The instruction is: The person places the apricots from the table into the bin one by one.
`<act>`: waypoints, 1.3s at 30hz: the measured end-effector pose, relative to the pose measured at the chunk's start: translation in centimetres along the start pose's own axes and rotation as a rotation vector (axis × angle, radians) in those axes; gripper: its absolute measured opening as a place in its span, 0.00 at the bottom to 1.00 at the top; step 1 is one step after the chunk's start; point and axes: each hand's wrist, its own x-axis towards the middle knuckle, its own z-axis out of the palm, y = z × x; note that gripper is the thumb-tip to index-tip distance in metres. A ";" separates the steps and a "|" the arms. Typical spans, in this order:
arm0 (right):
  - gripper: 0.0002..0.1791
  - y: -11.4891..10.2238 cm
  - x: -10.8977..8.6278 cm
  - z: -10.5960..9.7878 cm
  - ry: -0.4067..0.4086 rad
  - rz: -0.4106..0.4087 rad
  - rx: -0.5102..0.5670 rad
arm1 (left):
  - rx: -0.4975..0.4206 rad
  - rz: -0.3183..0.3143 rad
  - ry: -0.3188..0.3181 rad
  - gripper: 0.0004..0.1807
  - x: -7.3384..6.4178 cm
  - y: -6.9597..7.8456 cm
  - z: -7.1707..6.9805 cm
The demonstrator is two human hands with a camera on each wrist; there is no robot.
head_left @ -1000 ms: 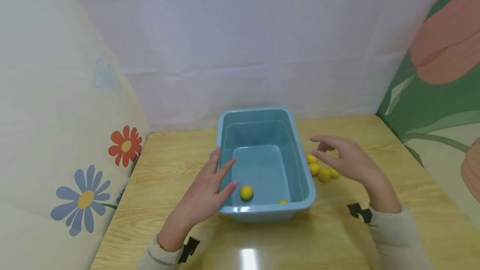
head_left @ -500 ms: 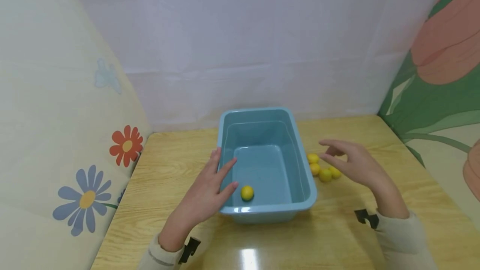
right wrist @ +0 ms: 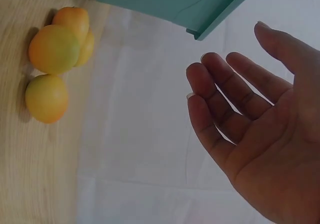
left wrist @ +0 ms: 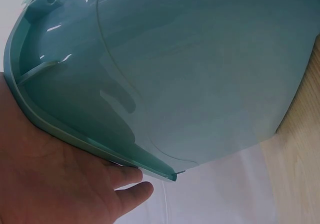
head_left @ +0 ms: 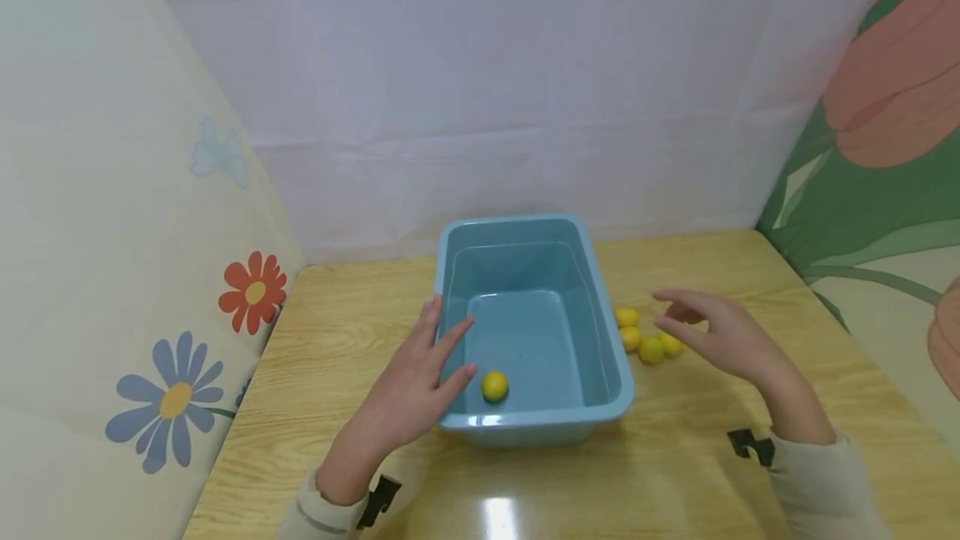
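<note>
My left hand (head_left: 405,386) rests on the left rim of a blue plastic basin (head_left: 525,418), fingers spread and fairly straight. In the left wrist view the palm and fingers lie along the basin's rim, against its outside. Inside the basin, near the front left corner, sits one small yellow citrus fruit (head_left: 494,387). Several more yellow and greenish citrus fruits (head_left: 652,349) lie in a cluster beside the basin's right wall. Over the table, just right of them, my right hand (head_left: 720,332) is raised with fingers loosely bent, holding nothing; the right wrist view shows its bare palm.
A light wooden table (head_left: 352,307) bears the basin. White cloth (head_left: 420,107) hangs behind it. A flower-printed panel (head_left: 172,273) stands on the left and another printed panel (head_left: 885,190) on the right.
My right hand has drawn right and slightly down, away from the basin and the fruit cluster. A second fruit at the basin's front wall has dropped out of sight. The left hand stays put.
</note>
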 end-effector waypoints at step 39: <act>0.30 9.4 -0.4 1.5 -0.232 0.126 0.058 | 0.000 0.014 0.004 0.34 0.0 -0.1 0.0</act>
